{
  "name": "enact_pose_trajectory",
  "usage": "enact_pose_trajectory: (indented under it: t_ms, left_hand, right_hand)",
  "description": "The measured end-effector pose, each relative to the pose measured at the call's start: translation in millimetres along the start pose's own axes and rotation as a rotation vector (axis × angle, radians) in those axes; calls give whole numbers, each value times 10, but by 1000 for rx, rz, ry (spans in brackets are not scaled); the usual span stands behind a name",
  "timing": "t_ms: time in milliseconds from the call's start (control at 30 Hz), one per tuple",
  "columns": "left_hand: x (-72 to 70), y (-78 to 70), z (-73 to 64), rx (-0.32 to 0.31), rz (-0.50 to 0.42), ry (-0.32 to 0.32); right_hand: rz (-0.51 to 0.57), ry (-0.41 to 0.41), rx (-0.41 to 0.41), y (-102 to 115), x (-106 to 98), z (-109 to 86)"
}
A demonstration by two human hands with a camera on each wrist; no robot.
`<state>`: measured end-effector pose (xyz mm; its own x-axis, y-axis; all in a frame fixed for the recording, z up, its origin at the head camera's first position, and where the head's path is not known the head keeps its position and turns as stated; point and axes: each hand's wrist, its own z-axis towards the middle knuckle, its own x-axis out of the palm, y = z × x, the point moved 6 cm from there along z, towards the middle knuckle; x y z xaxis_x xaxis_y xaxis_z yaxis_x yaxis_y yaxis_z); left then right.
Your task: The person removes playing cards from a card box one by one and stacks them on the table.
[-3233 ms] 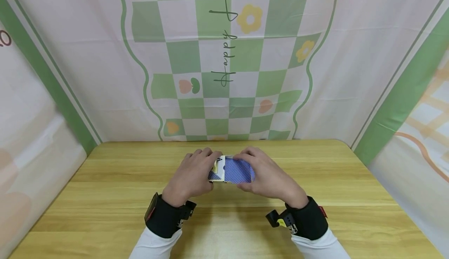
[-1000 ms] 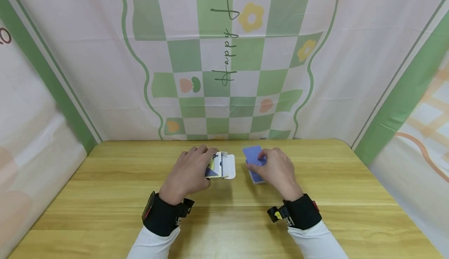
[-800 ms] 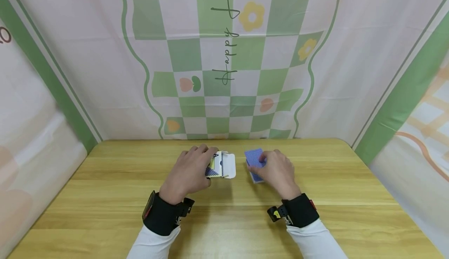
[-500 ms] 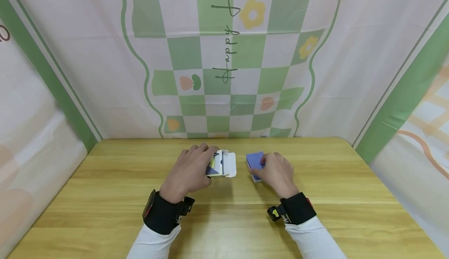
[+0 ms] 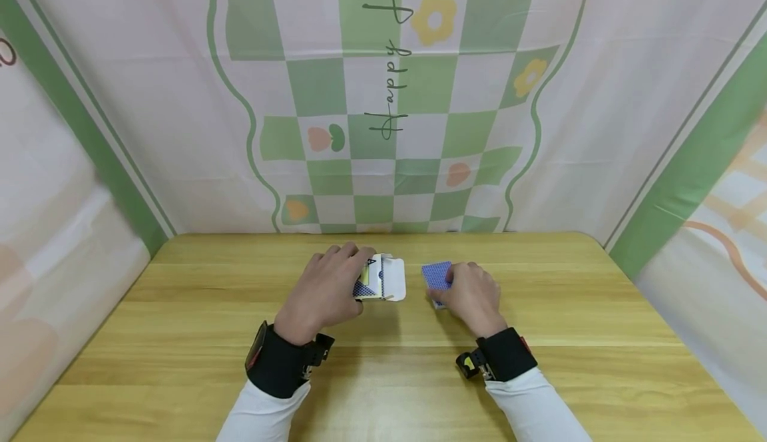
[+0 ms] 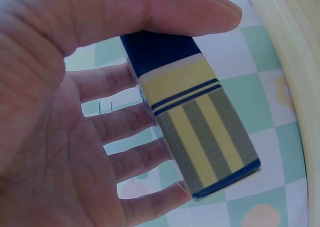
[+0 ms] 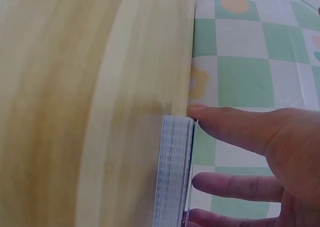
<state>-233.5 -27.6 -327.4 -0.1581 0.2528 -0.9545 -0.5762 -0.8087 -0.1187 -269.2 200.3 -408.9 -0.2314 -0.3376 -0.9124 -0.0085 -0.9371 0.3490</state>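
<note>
Lining the room: white cloth curtain point(image 5: 417, 139), green-checked, flower-printed. Surface: pale yellow wood-grain table point(image 5: 419, 382). Over it, grasped between thumb and fingers of the left hand point(image 5: 326, 289): small blue, white and yellow cardboard card box point(image 5: 373, 285), striped narrow side, white flap point(image 5: 393, 279) open. On it, pinched by the right hand point(image 5: 475, 297): blue-patterned, white-edged card deck point(image 5: 435, 275). Legible: "A" on box, "Happy" on curtain.

Left hand point(image 6: 55, 122) grips a blue, yellow and grey box point(image 6: 195, 117); behind the box, checked cloth point(image 6: 260, 107); to its right, pale wood point(image 6: 305, 57).
</note>
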Motion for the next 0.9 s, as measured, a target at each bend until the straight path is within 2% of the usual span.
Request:
enact_pose_trajectory:
  t_ms: [900]
  left_hand:
    - [11,-24,1,-1,-10,21]
  right_hand:
    - [9,22,16,2,-23,-16]
